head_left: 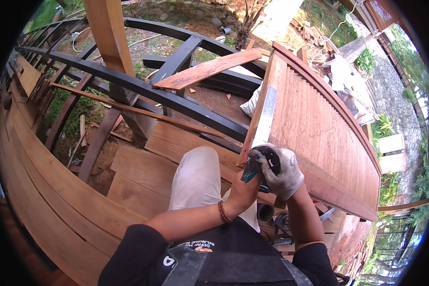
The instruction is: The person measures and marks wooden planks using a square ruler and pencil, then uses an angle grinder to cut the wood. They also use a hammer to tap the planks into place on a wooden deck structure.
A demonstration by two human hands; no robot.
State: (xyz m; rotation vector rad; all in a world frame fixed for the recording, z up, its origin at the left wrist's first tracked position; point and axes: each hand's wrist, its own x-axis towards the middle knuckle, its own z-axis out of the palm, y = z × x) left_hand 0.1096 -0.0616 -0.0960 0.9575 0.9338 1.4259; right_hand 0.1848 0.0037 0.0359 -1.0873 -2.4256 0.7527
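A handsaw with a pale metal blade and a black and teal handle is in front of me. Its blade lies along the near-left edge of a brown louvered wooden panel. My right hand, in a grey work glove, is closed around the handle. Bare, with a beaded bracelet at the wrist, my left hand is closed on the handle's teal lower part, just left of the glove. Fingers and glove partly hide the handle. Whether the saw teeth touch the wood I cannot tell.
Wooden planks lie under and beside my knee. Dark curved metal beams run over bare ground, with a loose board across them. An upright wooden post stands at upper left. A dark cylinder sits below my hands.
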